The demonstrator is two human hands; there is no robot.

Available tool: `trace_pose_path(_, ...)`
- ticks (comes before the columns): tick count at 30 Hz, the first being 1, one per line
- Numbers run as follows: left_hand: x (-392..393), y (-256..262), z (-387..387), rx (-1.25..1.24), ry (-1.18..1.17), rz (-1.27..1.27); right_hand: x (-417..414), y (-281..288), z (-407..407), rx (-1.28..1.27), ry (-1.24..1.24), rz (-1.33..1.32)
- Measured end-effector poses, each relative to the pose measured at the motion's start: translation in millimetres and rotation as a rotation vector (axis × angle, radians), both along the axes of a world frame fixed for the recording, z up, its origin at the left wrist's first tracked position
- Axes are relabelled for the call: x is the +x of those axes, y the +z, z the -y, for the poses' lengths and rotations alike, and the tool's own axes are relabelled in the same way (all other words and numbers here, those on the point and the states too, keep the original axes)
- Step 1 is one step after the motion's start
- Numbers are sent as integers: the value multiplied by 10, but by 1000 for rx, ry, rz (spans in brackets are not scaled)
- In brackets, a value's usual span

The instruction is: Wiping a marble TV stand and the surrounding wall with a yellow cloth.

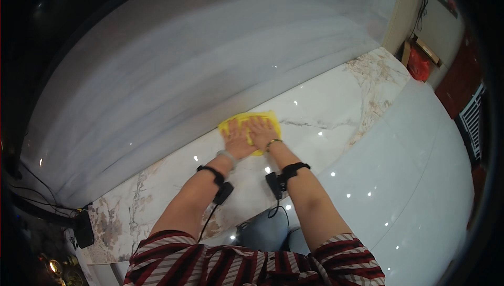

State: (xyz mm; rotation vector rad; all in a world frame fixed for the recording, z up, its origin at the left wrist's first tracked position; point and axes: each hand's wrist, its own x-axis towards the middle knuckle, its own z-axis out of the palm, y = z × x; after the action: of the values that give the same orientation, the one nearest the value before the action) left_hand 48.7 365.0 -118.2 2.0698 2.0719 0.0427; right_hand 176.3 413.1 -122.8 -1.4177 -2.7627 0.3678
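A yellow cloth [276,122] lies spread on a white marble-patterned top [323,108] with brown and grey veining. Both palms press down on it, side by side and partly touching at the thumbs. My left hand [238,141] has its fingers spread flat over the cloth's left part, and a pale bangle circles that wrist. Over the right part rests my right hand [263,133], fingers also apart, with a beaded bracelet at the wrist. Neither hand curls around the cloth. Its back edge lies close to the foot of a glossy grey upright panel [220,61].
Black devices [223,192] are strapped to both forearms, with cables hanging down. At the left end stands a black box-shaped device [83,229] near loose cables [41,203]. A red plastic bag [418,65] and cardboard [428,51] lie at the far right, beyond the shiny tiled floor [390,175].
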Motion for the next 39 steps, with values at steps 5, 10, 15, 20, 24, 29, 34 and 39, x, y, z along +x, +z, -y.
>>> trace_pose_path(5, 591, 72, -325, -16, -104, -19, 665, -60, 55, -44, -215, -120)
trace_pose_path(10, 752, 35, -44, -6, -223, 12, 813, -65, 477, -15, -384, -171)
trace_pose_path(15, 770, 69, 621, 4, -338, 71, 931, -65, 1191, 58, -370, -107)
trace_pose_path(20, 483, 17, 1262, 46, -449, 65, 719, -120, 1849, 161, -317, -99)
trace_pose_path(24, 77, 30, 1822, 91, -431, 169, 344, -84, 2289, 174, -218, -104)
trace_pose_path(29, -574, 125, 2533, 18, -306, 117, -192, -47, 2629, 175, 126, -123)
trace_pose_path(34, -924, 29, 2997, 15, -228, 67, -555, -92, 2597, 136, 352, -289)
trace_pose_path(39, -770, -38, 2870, 55, -86, 13, -628, -185, 2330, 111, 439, -400)
